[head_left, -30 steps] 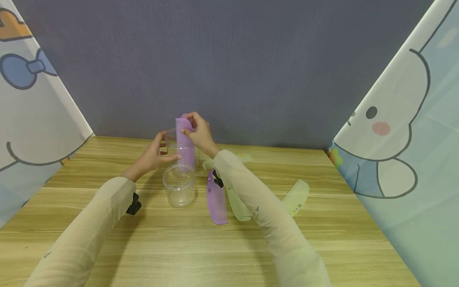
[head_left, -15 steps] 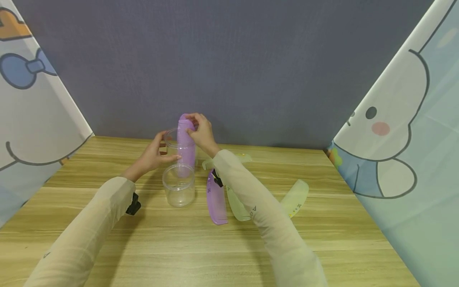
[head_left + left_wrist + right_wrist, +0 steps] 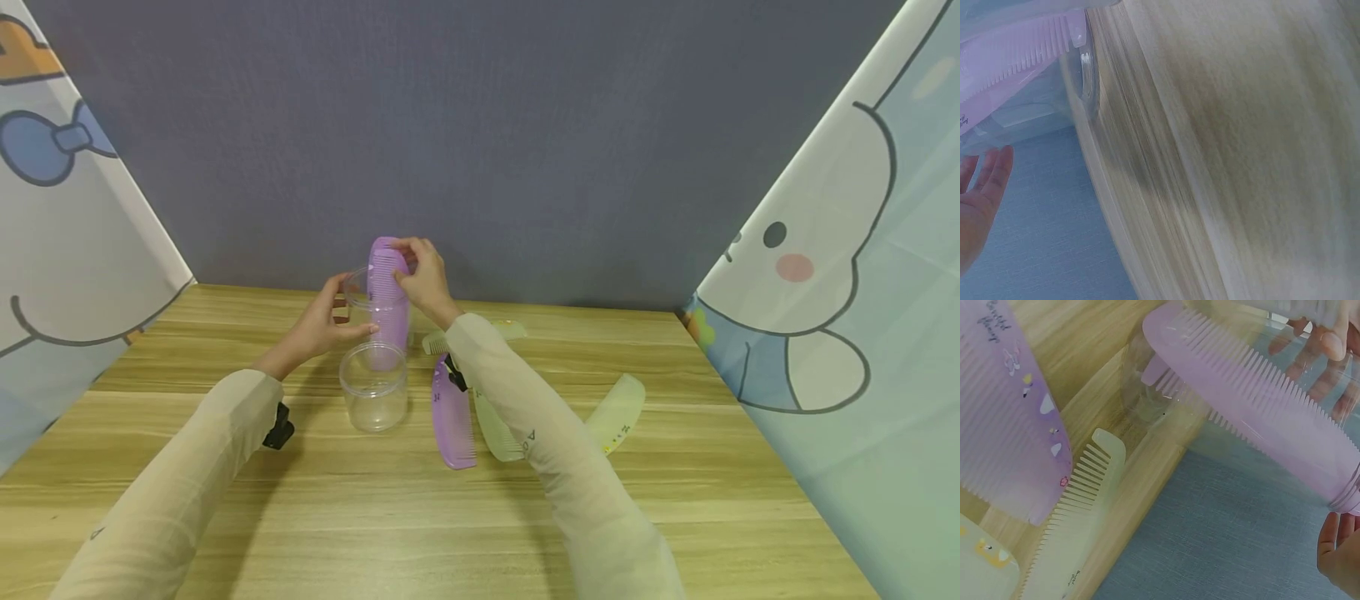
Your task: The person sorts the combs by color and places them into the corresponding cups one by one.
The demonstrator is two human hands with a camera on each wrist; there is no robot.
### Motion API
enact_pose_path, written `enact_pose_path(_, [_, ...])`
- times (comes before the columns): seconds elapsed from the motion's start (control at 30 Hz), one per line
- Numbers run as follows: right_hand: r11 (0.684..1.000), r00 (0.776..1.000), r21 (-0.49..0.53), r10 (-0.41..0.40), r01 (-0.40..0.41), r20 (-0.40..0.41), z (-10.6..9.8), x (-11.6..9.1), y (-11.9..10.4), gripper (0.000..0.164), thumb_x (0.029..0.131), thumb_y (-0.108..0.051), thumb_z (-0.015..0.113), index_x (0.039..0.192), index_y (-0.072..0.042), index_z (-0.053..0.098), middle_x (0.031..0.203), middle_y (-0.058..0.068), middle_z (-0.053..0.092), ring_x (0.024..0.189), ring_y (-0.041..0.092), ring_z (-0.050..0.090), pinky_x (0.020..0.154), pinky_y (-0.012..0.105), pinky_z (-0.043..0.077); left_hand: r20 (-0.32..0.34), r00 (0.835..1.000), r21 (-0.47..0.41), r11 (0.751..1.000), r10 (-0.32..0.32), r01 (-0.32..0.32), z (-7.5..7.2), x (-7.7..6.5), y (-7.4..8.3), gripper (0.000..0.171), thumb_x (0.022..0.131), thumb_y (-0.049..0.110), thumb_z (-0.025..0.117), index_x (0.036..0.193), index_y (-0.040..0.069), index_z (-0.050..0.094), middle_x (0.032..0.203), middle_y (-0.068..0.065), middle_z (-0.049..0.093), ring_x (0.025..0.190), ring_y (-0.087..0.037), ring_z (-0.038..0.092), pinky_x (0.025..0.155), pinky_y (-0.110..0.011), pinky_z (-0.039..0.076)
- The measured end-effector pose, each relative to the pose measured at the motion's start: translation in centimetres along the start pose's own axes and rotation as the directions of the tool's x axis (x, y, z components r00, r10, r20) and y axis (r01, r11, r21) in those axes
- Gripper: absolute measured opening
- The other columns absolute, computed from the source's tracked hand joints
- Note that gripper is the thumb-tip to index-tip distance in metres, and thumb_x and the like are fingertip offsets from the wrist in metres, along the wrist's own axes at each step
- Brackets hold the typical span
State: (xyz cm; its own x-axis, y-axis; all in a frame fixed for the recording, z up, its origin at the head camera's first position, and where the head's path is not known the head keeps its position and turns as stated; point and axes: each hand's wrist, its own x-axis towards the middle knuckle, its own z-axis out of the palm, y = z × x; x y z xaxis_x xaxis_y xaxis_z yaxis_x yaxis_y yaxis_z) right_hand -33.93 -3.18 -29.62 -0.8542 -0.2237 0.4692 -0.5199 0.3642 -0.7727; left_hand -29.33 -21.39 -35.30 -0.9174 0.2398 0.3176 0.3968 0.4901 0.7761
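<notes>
My left hand [image 3: 318,321] grips a clear plastic jar [image 3: 358,310] at the table's back edge, thumb in front and fingers along its far side. Two purple combs stand in that jar; the right wrist view shows the nearer comb [image 3: 1241,394] overlapping another purple comb [image 3: 1163,375] through the wall. At the top, my right hand [image 3: 426,283] pinches a purple comb [image 3: 387,275] that rises above the rim. A second clear jar [image 3: 375,408] stands right in front of the first, with no comb in it.
Right of the jars lie a purple comb [image 3: 452,421] and a pale green comb [image 3: 497,429], partly under my right sleeve [image 3: 540,417]. Another green comb [image 3: 510,330] lies behind, and one more green comb [image 3: 621,408] farther right. A dark wall [image 3: 480,150] rises behind the table.
The purple comb in my right hand has turned, showing more of its broad face, and my right hand has shifted slightly right. My left hand and the jars stay put.
</notes>
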Motion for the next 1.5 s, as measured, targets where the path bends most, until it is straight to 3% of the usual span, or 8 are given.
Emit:
enact_pose_path(0.37, [0.999, 0.999, -0.002, 0.037, -0.037, -0.006, 0.0, -0.2, 0.3, 0.039, 0.076, 0.009, 0.064, 0.112, -0.002, 0.055, 0.109, 0.013, 0.053, 0.099, 0.023, 0.057, 0.079, 0.02, 0.052, 0.016, 1.0, -0.005, 1.0, -0.018, 0.018, -0.1, 0.1, 0.0, 0.094, 0.076, 0.022, 0.075, 0.143, 0.003, 0.011, 0.135, -0.028, 0.031, 0.119, -0.049, 0.039, 0.094, -0.057, 0.043])
enact_pose_path(0.73, [0.999, 0.999, 0.02, 0.047, -0.047, 0.006, -0.4, -0.3, 0.4, 0.04, 0.076, 0.009, 0.064, 0.113, -0.001, 0.054, 0.11, 0.013, 0.054, 0.1, 0.023, 0.057, 0.078, 0.018, 0.052, 0.021, 1.0, -0.004, 1.0, -0.014, 0.014, -0.1, 0.1, 0.1, 0.094, 0.076, 0.022, 0.075, 0.143, 0.004, 0.012, 0.134, -0.028, 0.032, 0.118, -0.049, 0.039, 0.093, -0.058, 0.043])
enact_pose_path(1.03, [1.0, 0.999, 0.011, 0.022, -0.023, 0.027, -1.6, -0.2, 0.4, 0.041, 0.076, 0.009, 0.064, 0.114, -0.001, 0.053, 0.11, 0.015, 0.056, 0.101, 0.026, 0.058, 0.083, 0.029, 0.053, 0.011, 1.0, -0.006, 1.0, -0.01, 0.01, 0.0, 0.1, 0.1, 0.093, 0.076, 0.021, 0.075, 0.143, 0.003, 0.013, 0.133, -0.029, 0.032, 0.118, -0.049, 0.04, 0.093, -0.058, 0.044])
enact_pose_path(1.3, [1.0, 0.995, -0.006, 0.008, -0.008, 0.101, -3.2, -0.4, 0.5, 0.041, 0.079, 0.003, 0.066, 0.116, -0.002, 0.05, 0.113, 0.014, 0.054, 0.105, 0.027, 0.054, 0.094, 0.038, 0.048, 0.008, 1.0, -0.018, 1.0, -0.02, 0.02, -0.1, 0.1, -0.2, 0.094, 0.075, 0.02, 0.076, 0.143, 0.004, 0.013, 0.135, -0.029, 0.032, 0.119, -0.048, 0.04, 0.095, -0.056, 0.043])
enact_pose_path(1.5, [0.999, 0.991, -0.043, -0.004, 0.01, 0.135, -4.3, -1.1, 0.9, 0.04, 0.078, 0.002, 0.066, 0.115, 0.0, 0.051, 0.114, 0.015, 0.056, 0.105, 0.028, 0.055, 0.094, 0.034, 0.048, 0.019, 0.999, -0.016, 0.999, -0.04, 0.04, -0.2, -0.3, 1.2, 0.093, 0.075, 0.014, 0.075, 0.143, 0.001, 0.012, 0.135, -0.03, 0.031, 0.119, -0.05, 0.038, 0.095, -0.057, 0.042])
